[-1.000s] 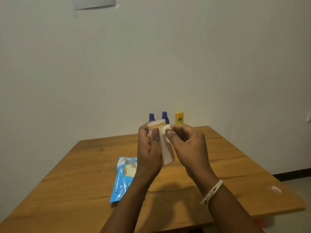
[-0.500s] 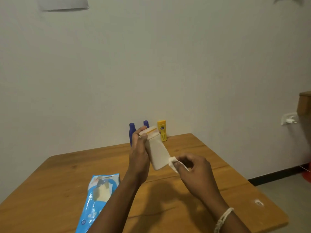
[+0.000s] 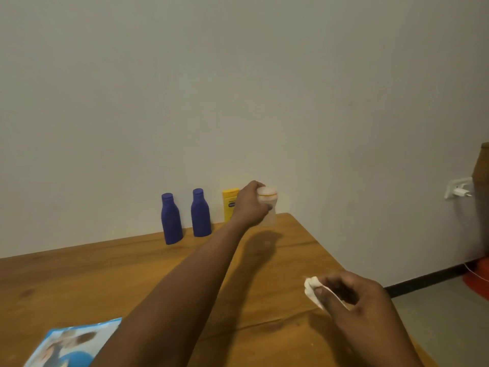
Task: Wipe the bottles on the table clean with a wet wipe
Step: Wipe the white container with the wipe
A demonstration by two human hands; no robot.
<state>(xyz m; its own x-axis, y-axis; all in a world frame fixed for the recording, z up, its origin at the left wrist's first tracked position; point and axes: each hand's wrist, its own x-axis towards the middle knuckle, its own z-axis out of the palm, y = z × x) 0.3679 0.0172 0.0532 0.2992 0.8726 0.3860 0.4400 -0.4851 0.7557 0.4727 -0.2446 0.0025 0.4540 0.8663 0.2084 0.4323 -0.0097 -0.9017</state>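
The left hand (image 3: 250, 205) grips the small white plastic bottle (image 3: 267, 205) upright, in the middle of the frame just right of the yellow bottle (image 3: 229, 203), low over the brown wooden table (image 3: 79, 274). The right hand (image 3: 354, 300), lower right, pinches the white wet wipe (image 3: 312, 288).

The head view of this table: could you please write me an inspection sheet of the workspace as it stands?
Surface: wooden table, bare grain across the middle.
Job's things: two blue bottles and a yellow bottle upright along the wall; white bottle held over the far edge; wet wipe bunched.
Clutter: blue wipe packet at the near edge.
Hands: left hand grips the white bottle; right hand pinches the wet wipe in its fingers.
Cables: white cable on the floor; charger in a wall socket.
Surroundings: plain wall, dark skirting, red object at right.
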